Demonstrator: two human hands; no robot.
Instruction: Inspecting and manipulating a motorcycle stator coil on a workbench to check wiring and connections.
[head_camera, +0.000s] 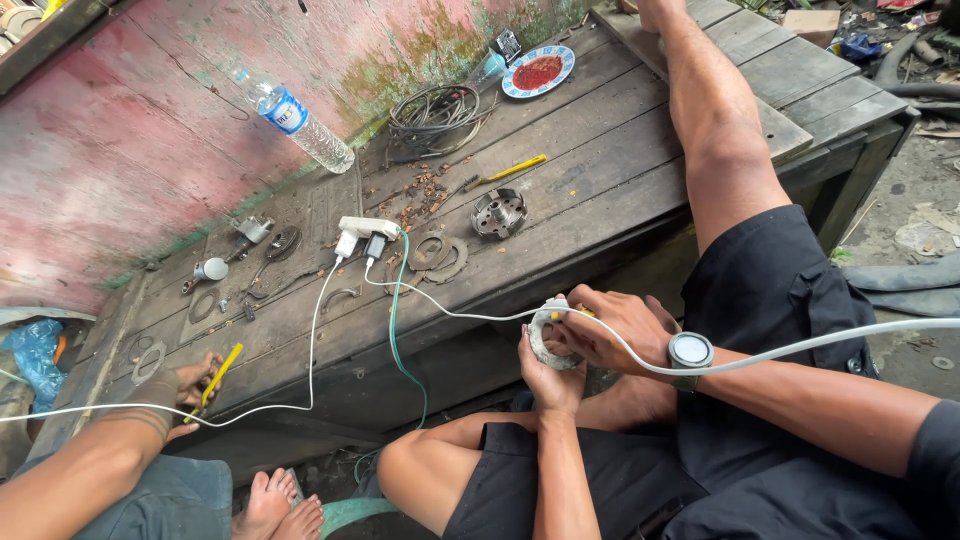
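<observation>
Grey metal, ring-shaped and toothed around its rim, the small round part (545, 335) sits low in the middle of the view, just off the front edge of the weathered dark wooden worktop (600, 150) and above the person's lap. The left hand (548, 372) cups it from below, fingers curled narrow around its lower rim. The right hand (615, 325), with a round-faced wristwatch (689, 351) on its wrist, presses on the ring from above, fingers closed on a short yellow-tipped tool (572, 313) and touching the part. A white cable (455, 313) runs from a white power strip (368, 228) on the worktop across that hand. At far left, another person's hand (190, 385) grips a yellow-handled tool (218, 375). A clear plastic water bottle (295, 118) leans against the pink wall.
</observation>
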